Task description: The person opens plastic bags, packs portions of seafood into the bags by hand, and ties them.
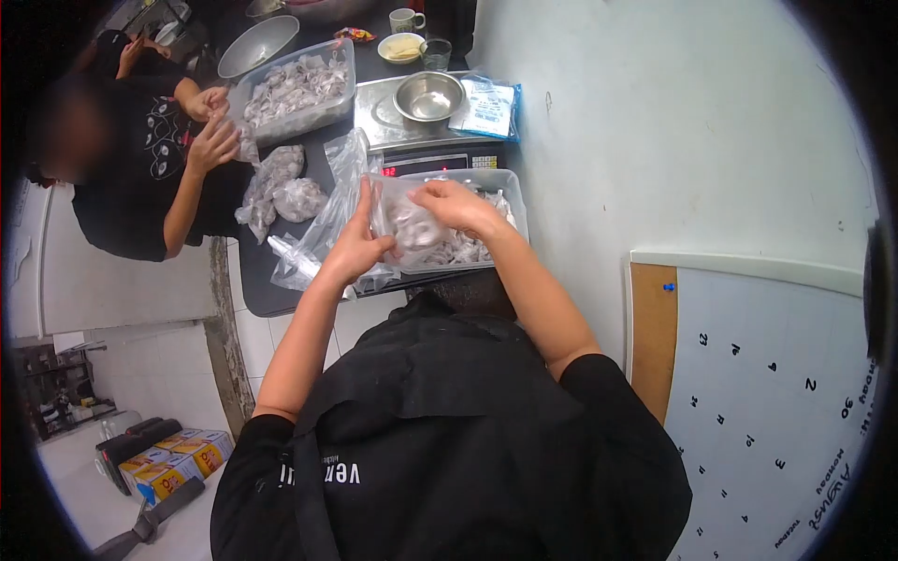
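A clear plastic bag (pixel 414 230) with pale, greyish lumps in it is held up over the near edge of the table. My left hand (pixel 358 245) grips its left side, thumb across the front and fingers up along the edge. At the upper right of the same bag, my right hand (pixel 456 206) has its fingers closed on the plastic. Behind and below the bag stands a plastic tub (pixel 516 208) of small wrapped pieces, partly hidden by my hands. Loose clear plastic bags (pixel 323 234) lie beside my left hand.
A digital scale (pixel 379 117) carries a steel bowl (pixel 428 96) and a blue-white packet (pixel 486 107). Filled bags (pixel 299 199) lie to the left. A co-worker (pixel 140 159) handles a bag near a larger tub (pixel 348 84). A wall (pixel 580 140) bounds the right side.
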The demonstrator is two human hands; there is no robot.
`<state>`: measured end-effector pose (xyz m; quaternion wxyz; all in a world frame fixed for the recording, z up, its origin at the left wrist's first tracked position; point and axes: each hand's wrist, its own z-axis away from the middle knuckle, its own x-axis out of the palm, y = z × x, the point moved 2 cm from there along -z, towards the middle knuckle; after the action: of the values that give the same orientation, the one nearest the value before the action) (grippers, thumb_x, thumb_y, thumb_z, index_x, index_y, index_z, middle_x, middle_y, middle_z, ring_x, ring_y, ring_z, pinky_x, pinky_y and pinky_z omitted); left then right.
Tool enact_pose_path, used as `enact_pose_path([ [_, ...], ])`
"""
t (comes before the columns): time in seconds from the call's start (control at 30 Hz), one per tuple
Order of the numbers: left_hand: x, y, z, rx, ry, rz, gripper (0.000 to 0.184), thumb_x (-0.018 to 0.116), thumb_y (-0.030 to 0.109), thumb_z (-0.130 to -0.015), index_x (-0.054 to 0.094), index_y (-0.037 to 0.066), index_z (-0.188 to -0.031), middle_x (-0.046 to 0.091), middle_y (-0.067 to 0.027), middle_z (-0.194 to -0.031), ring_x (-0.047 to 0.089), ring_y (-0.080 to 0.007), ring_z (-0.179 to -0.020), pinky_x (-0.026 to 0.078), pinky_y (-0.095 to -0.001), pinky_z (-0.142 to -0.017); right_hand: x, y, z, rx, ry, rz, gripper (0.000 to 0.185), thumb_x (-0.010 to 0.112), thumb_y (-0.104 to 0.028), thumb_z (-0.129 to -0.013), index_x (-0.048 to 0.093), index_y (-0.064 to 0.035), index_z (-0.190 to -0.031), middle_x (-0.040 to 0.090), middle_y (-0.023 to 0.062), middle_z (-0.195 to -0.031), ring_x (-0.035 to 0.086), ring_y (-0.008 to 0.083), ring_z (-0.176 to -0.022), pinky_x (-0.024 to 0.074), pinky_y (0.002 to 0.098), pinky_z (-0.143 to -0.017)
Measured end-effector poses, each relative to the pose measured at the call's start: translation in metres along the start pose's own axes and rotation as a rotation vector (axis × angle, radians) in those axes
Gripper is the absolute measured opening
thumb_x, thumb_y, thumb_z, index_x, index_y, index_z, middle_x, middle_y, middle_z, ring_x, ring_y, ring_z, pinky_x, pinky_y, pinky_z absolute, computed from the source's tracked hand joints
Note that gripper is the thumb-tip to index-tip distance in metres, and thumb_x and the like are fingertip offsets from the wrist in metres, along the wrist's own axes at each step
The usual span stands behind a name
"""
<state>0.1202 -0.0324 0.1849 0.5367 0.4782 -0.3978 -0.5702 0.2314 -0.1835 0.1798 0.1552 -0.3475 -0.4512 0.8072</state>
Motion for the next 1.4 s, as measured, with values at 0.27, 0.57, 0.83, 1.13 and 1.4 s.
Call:
enact_pose_path([
  [0.27, -0.008, 0.005, 0.004, -0.005, 0.020, -0.036, 0.090, 0.042, -0.009, -0.071, -0.009, 0.008, -0.144, 0.024, -0.0142, -0.148, 0.063, -0.0198, -0.081, 0.050, -0.0262, -0.064, 0.020, 0.071, -0.021, -0.256, 0.320, 0.428, 0.044, 0.068, -0.034, -0.076, 0.061, 0.0008, -0.103, 0.064, 0.0213, -0.091, 0.062, 0.0380, -0.083, 0.0483, 0.0436, -0.078],
  [0.57, -0.015, 0.065, -0.005, 0.343, 0.038, -0.270, 0.072, 0.038, -0.011, -0.075, 0.019, 0.004, -0.143, 0.046, -0.0100, -0.135, 0.058, -0.0069, -0.077, 0.046, -0.0198, -0.070, -0.080, -0.042, 0.055, -0.215, 0.452, -0.042, 0.016, 0.061, -0.015, -0.082, 0.067, -0.0008, -0.084, 0.065, 0.0123, -0.066, 0.063, 0.0134, -0.054, 0.0499, 0.0325, -0.054],
  [0.83, 0.036, 0.047, -0.029, 0.216, 0.122, -0.274, 0.015, 0.056, -0.002, -0.077, 0.065, -0.002, -0.089, 0.066, -0.0083, -0.068, 0.062, -0.0143, -0.057, 0.049, -0.0290, -0.054, -0.038, -0.062, 0.052, -0.706, 0.362, 0.276, 0.017, 0.064, -0.014, -0.082, 0.066, 0.0002, -0.091, 0.064, 0.0087, -0.073, 0.062, 0.0174, -0.067, 0.0491, 0.0296, -0.065],
  [1.13, 0.041, 0.073, -0.015, 0.481, 0.312, -0.480, 0.015, 0.059, 0.000, -0.077, 0.063, -0.002, -0.092, 0.064, -0.0135, -0.078, 0.064, -0.0162, -0.064, 0.050, -0.0287, -0.058, 0.037, 0.017, 0.042, -0.673, 0.615, 0.206, 0.075, 0.072, -0.034, -0.074, 0.038, 0.0003, -0.131, 0.053, 0.0217, -0.116, 0.053, 0.0366, -0.107, 0.0436, 0.0387, -0.087],
  [1.4, 0.003, 0.057, 0.003, 0.865, 0.313, -0.523, 0.111, 0.084, 0.025, -0.060, 0.013, 0.004, -0.142, 0.022, -0.0188, -0.144, 0.041, -0.0324, -0.121, 0.041, -0.0379, -0.095, -0.006, -0.025, 0.018, -0.530, 0.587, -0.125, 0.025, 0.063, -0.017, -0.081, 0.063, -0.0031, -0.101, 0.066, 0.0162, -0.092, 0.065, 0.0291, -0.081, 0.0489, 0.0326, -0.069],
])
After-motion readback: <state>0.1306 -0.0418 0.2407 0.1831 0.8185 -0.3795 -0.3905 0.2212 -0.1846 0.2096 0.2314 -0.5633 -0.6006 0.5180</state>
